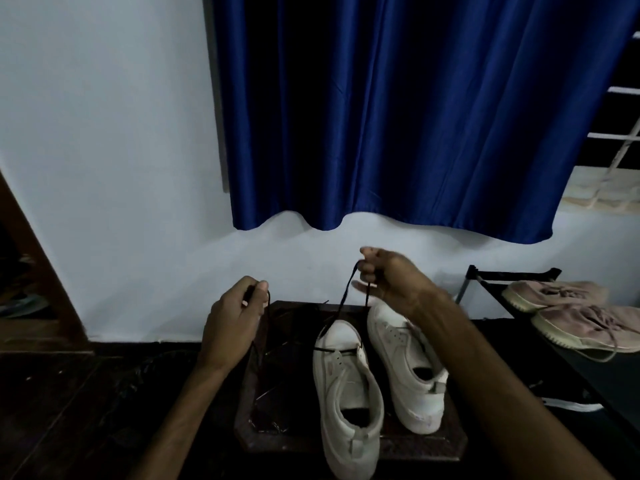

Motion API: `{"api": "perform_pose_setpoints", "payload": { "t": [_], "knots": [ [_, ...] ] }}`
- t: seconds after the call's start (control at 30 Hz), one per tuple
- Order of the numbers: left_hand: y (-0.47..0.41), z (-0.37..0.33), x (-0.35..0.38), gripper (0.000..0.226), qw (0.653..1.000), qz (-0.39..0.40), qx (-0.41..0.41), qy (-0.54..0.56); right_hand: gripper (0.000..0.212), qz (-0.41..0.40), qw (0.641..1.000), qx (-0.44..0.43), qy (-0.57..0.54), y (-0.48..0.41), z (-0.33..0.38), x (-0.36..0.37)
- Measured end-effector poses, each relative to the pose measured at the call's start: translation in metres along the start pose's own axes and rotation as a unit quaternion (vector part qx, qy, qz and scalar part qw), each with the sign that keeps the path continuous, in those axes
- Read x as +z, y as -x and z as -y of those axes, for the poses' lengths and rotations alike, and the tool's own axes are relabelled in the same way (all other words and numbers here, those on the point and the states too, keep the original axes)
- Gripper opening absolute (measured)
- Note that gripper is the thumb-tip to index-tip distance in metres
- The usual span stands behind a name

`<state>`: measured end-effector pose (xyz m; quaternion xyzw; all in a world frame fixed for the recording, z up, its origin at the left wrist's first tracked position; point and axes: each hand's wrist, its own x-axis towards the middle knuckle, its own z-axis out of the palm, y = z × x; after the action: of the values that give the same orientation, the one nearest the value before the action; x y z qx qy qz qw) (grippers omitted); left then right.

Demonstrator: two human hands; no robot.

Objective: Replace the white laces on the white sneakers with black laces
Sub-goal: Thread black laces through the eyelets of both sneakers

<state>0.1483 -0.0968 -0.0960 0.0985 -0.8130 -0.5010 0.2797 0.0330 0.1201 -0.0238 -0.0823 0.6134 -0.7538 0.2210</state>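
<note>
Two white sneakers stand side by side on a dark mat [263, 434], toes pointing away from me. A black lace [341, 304] runs through the lowest eyelets of the left sneaker [346, 386], crossing it as a bar. My right hand [388, 278] pinches part of that lace raised above the toe; two strands hang from it. My left hand [235, 320] pinches a black lace end, lifted left of the shoes; its strand drops down against the dark mat. The right sneaker [408, 368] shows no lace and my right forearm crosses over it.
A black rack [519, 282] at right carries a pair of pinkish sneakers [571, 313]. A blue curtain [415, 116] hangs over the white wall ahead. A wooden frame [31, 271] is at left. The floor is dark.
</note>
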Motion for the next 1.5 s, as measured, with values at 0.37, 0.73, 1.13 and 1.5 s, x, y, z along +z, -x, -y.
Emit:
{"api": "perform_pose_setpoints", "payload": {
  "t": [0.37, 0.73, 1.13, 1.5],
  "knots": [
    [-0.053, -0.117, -0.021, 0.01, 0.989, 0.049, 0.051, 0.132, 0.014, 0.022, 0.983, -0.139, 0.12, 0.008, 0.095, 0.016],
    [0.026, 0.002, 0.094, 0.037, 0.953, 0.23, -0.119, -0.159, 0.028, 0.041, 0.681, -0.016, 0.731, 0.005, -0.047, -0.027],
    [0.053, 0.009, 0.115, 0.048, 0.968, 0.146, -0.144, -0.144, 0.026, 0.003, 0.496, -0.036, 0.868, 0.011, -0.042, -0.029],
    [0.055, 0.011, 0.12, 0.051, 0.969, 0.134, -0.155, -0.141, 0.014, -0.183, 0.404, -0.012, 0.896, 0.022, 0.011, -0.047]
  ]
}}
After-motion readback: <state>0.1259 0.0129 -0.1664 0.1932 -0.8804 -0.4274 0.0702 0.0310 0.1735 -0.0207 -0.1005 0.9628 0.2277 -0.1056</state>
